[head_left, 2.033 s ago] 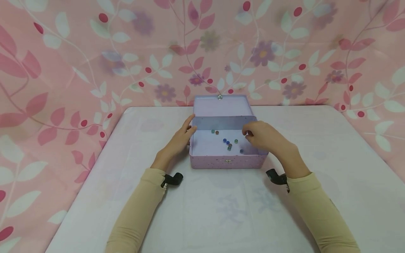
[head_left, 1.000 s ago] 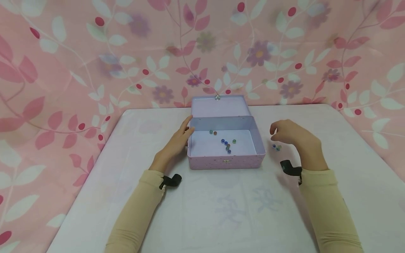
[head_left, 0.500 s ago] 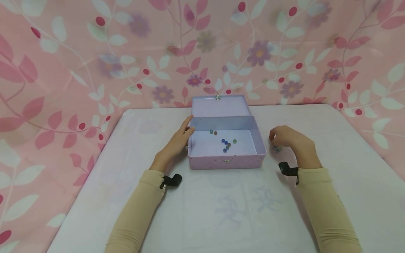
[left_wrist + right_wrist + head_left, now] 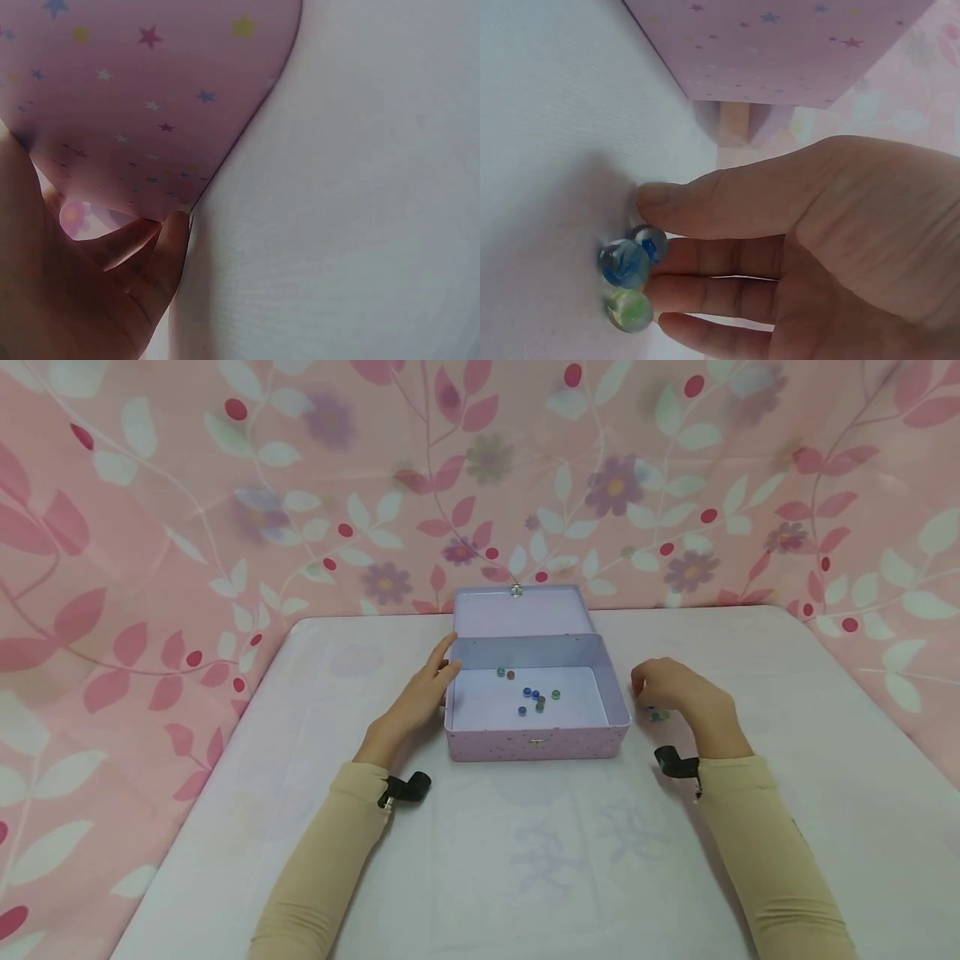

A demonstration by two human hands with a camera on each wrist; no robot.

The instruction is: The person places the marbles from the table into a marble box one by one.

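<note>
A lilac tin box (image 4: 537, 745) with a star pattern stands on the table, its lid (image 4: 525, 614) tipped back. Several glass marbles (image 4: 556, 694) lie spread over its floor. My left hand (image 4: 415, 697) rests against the box's left side, fingers along the wall; the left wrist view shows fingertips at the starred base (image 4: 150, 112). To the right of the box, my right hand (image 4: 678, 689) is low at the tabletop. Its thumb is beside a dark blue marble (image 4: 651, 243), near a light blue marble (image 4: 624, 264) and a green marble (image 4: 630, 309). Its index fingertip is hidden.
A white cloth covers the table (image 4: 480, 860). Behind it hangs a pink floral curtain (image 4: 480, 485). A black wrist camera (image 4: 408, 787) sits at the left cuff, another wrist camera (image 4: 677, 762) at the right.
My right hand has moved out from over the box to the marbles on its right, lowered, then shifted slightly left. One blue marble inside the box has rolled left. My left hand has stayed put.
</note>
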